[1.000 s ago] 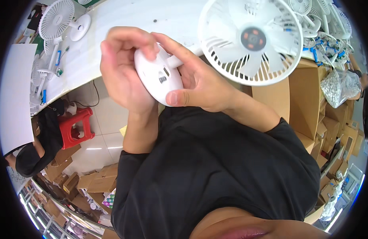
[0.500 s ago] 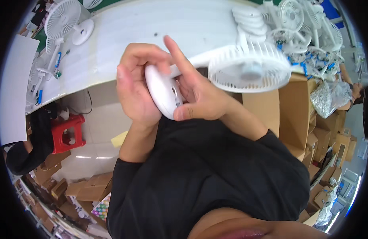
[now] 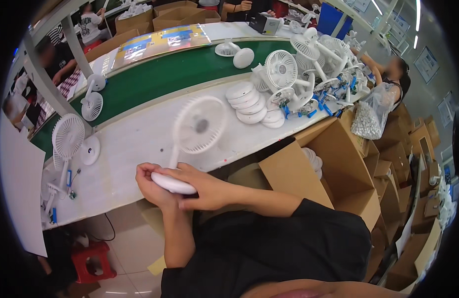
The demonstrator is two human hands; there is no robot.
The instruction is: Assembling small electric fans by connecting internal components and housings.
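Gripped upright by its round base [image 3: 173, 183] between left hand [image 3: 152, 186] and right hand [image 3: 204, 187], at the worktop [image 3: 135, 144] near edge: white fan [image 3: 198, 124], steadied from both sides.

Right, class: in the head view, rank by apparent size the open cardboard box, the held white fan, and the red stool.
1. Open cardboard box
2. Held white fan, enlarged by nearness
3. Red stool

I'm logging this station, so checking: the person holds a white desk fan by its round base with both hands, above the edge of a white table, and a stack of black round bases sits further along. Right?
Not quite. In the head view the stack of round bases is white, not black. The rest holds: the left hand and right hand grip the round base of the white desk fan, above the edge of the white table.
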